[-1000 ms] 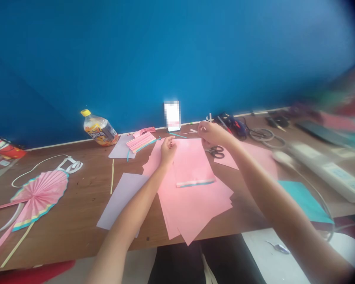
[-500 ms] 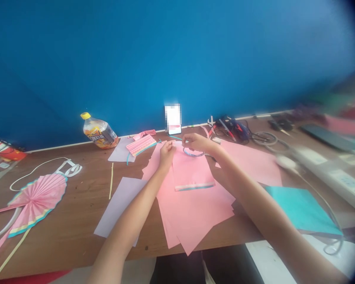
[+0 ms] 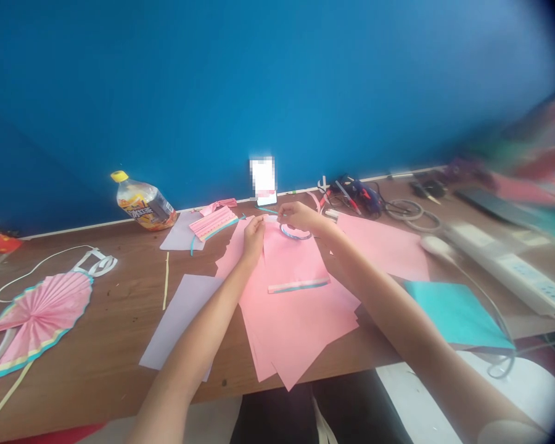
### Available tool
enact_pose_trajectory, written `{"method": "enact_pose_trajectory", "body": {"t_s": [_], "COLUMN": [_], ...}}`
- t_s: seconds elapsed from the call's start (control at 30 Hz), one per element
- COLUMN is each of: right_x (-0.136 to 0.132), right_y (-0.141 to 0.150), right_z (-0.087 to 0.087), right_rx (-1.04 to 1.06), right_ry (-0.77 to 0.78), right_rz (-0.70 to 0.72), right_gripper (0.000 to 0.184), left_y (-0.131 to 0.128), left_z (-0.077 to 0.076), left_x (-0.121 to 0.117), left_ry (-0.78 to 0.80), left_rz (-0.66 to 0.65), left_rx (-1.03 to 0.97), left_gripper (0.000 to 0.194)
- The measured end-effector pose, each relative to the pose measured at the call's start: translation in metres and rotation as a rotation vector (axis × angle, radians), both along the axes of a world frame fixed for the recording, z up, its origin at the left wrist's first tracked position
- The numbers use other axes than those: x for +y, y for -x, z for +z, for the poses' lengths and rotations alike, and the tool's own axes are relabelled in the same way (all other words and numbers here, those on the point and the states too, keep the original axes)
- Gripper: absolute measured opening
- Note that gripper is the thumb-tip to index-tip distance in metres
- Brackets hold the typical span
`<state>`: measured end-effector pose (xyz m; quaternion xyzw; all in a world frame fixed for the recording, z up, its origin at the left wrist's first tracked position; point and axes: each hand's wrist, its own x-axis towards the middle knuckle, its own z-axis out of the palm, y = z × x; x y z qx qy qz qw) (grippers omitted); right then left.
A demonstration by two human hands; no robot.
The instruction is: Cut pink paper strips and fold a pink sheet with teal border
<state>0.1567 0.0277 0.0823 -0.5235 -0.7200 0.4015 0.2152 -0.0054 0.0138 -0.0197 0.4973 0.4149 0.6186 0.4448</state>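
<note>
My left hand (image 3: 253, 240) is closed in a pinch at the upper left corner of a pink sheet (image 3: 293, 262) with a striped white and blue band along its near edge. Just to its right, my right hand (image 3: 297, 214) is closed, and a ring-shaped roll of tape (image 3: 296, 233) hangs under its fingers. A short pale strip (image 3: 271, 218) spans the gap between both hands; whether it is tape from the roll is hard to make out. Beneath lie several larger pink sheets (image 3: 300, 345), fanned out on the wooden table (image 3: 102, 345).
Left lie a pleated pink fan (image 3: 46, 314), a tilted bottle (image 3: 145, 203), a pleated pink strip (image 3: 214, 223) and lilac paper (image 3: 178, 320). A phone (image 3: 263, 179) stands against the blue wall. Right are teal paper (image 3: 457, 314), a power strip (image 3: 513, 268) and cables (image 3: 404, 209).
The view has shifted slightly, so everything sits a little further left. Both hands keep nearly the same place at the top of the pink sheet.
</note>
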Motion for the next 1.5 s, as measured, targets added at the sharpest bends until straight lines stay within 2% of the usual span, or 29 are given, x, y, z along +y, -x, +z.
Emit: {"method": "enact_pose_trajectory", "body": {"t_s": [0.47, 0.7, 1.03, 1.5], "right_x": [0.001, -0.008, -0.019, -0.015], "right_y": [0.004, 0.009, 0.014, 0.014], "right_z": [-0.005, 0.002, 0.010, 0.005], "right_rx": [-0.017, -0.014, -0.077, -0.096], "right_ry": [-0.072, -0.019, -0.021, -0.027], "right_rz": [-0.025, -0.059, -0.102, -0.128], "right_gripper": [0.006, 0.005, 0.007, 0.008], "left_y": [0.000, 0.000, 0.000, -0.001], "left_z": [0.001, 0.003, -0.003, 0.003], "left_x": [-0.002, -0.001, 0.002, -0.003], "left_ry": [-0.004, 0.009, -0.025, -0.022], "left_rz": [-0.015, 0.003, -0.006, 0.015], "left_rx": [0.002, 0.004, -0.011, 0.009], "left_gripper": [0.026, 0.026, 0.026, 0.027]}}
